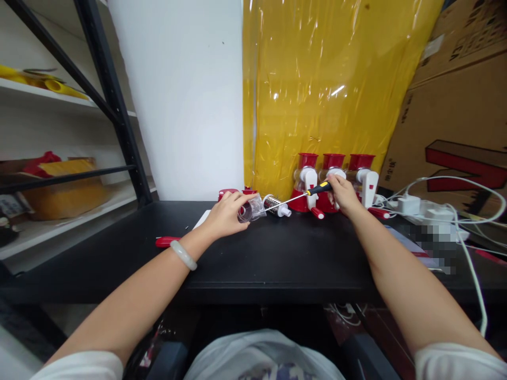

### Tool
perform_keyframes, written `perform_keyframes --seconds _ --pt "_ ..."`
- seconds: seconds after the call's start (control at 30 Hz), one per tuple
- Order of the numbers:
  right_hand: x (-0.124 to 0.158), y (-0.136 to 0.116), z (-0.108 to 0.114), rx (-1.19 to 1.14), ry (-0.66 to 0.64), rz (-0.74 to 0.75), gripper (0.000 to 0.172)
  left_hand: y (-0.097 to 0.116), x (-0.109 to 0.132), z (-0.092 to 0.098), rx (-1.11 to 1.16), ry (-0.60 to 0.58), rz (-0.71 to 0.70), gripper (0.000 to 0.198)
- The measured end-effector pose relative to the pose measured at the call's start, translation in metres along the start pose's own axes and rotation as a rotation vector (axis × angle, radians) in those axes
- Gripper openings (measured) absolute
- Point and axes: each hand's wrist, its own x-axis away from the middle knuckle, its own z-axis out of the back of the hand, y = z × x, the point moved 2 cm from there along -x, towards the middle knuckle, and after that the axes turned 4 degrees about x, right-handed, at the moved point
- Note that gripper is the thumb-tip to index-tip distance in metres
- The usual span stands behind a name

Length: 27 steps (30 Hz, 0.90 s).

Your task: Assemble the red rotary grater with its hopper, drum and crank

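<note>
- Red handle piece (168, 241) lies loose on the black table (277, 258), on the near side of your left fingers by the wrist. Looks parked out of the way.
- Your left hand (225, 216): fingers curled closed over the clear housing (251, 209), pressing it to the table, likely so it can't roll or twist.
- Metal grater drum (274, 205) lies on its side just past your left fingertips.
- Your right hand (344, 194): fingers wrapped tight round the screwdriver (317, 189) handle. The shaft runs low toward your left fingertips, tip at the housing; exact contact too small to tell.
- Three red rotary graters (330, 179) stand upright just behind your right fingers, lined against the yellow plastic sheet (325, 79).
</note>
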Motion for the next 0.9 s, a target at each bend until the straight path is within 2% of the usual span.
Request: perform_keyframes --seconds 0.07,0.17,0.4,0.57,0.9 --pt "0.000 0.001 -0.001 -0.049 -0.021 -0.041 0.039 0.000 0.000 0.000 0.000 -0.001 0.000 0.076" --pt "-0.003 0.004 -0.003 -0.138 -0.034 -0.099 0.028 0.000 0.000 0.000 -0.002 0.001 -0.001 0.075" --pt "-0.007 0.009 -0.006 -0.162 0.054 -0.125 0.016 0.000 -0.001 0.001 0.021 0.009 0.005 0.075" --pt "-0.008 0.011 -0.004 -0.205 0.133 -0.133 0.013 0.000 -0.001 0.002 0.031 0.008 0.020 0.073" --pt "-0.011 0.014 -0.004 -0.194 0.143 -0.103 0.014 0.001 -0.001 0.002 0.010 0.002 0.008 0.072"
